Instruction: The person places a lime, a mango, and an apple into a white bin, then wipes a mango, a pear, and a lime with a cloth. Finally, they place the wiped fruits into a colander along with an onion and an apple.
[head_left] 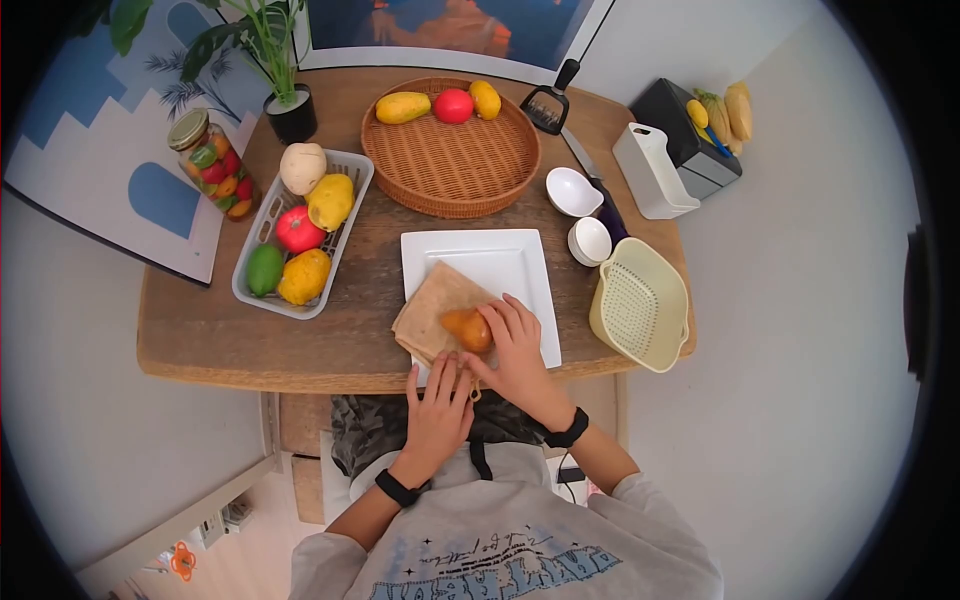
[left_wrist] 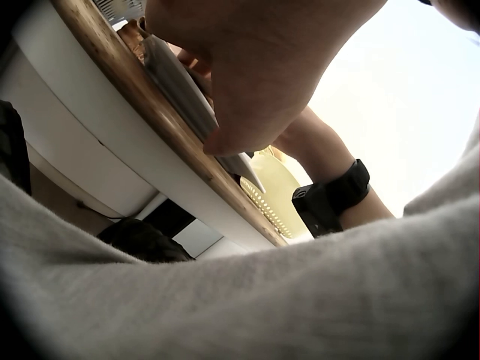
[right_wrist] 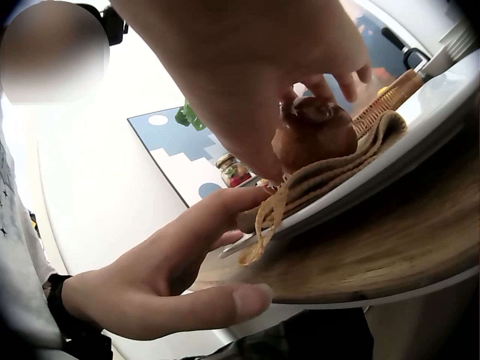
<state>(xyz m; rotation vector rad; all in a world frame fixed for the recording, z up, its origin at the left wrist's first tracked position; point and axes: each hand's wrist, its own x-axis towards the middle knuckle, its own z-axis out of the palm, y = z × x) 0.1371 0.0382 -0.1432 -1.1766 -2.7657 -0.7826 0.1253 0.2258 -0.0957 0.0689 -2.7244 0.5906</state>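
Observation:
A glossy brown pear-shaped thing point(head_left: 467, 328) lies on a stack of folded tan sheets point(head_left: 441, 287), much like flatbread, on a square white plate point(head_left: 530, 250). My right hand point(head_left: 518, 358) holds its right side, with fingertips above and thumb below. The left hand point(head_left: 437, 420) rests its fairly straight fingertips at the near edge of the sheets. Seen in the right wrist view, the left hand point(right_wrist: 172, 274) keeps its thumb apart from its index finger. A thin tan strip point(right_wrist: 264, 225) dangles from the edge of the sheets between the hands.
A wicker tray point(head_left: 450, 190) with fruit stands behind the plate. Left is a grey basket point(head_left: 345, 235) of fruit, beside a jar point(head_left: 213, 170). Small white bowls point(head_left: 573, 192), a knife point(head_left: 590, 165) and a yellow colander point(head_left: 640, 305) are at the right. The table's near edge point(head_left: 300, 383) runs under the wrists.

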